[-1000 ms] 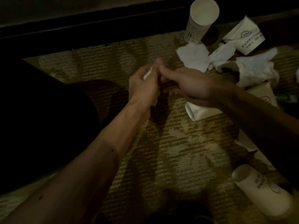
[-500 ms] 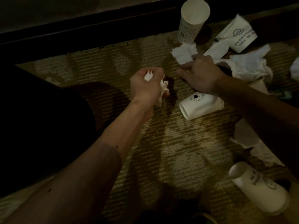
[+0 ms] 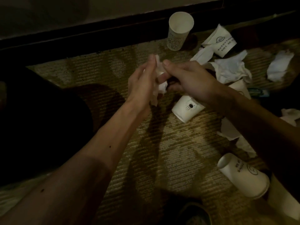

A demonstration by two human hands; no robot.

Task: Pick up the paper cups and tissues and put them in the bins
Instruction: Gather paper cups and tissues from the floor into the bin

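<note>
Nearest, at the lower right, the near cup point(image 3: 243, 177) is left lying on its side on the carpet point(image 3: 162, 159). Further in, a tipped cup point(image 3: 186, 109) is seen just under the right hand point(image 3: 193, 78). A wad point(image 3: 161, 88) of tissue is gripped in the left hand point(image 3: 141, 83) and pinched by the right's thumb and finger — seemingly so that scraps are gathered into one handful. Beyond, loose tissues point(image 3: 230, 70), a flat cup point(image 3: 222, 42) and an upright cup point(image 3: 180, 31) are scattered — no bin is shown.

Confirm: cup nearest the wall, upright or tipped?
Upright. The cup stands on its base on the carpet, its open mouth facing up.
</note>
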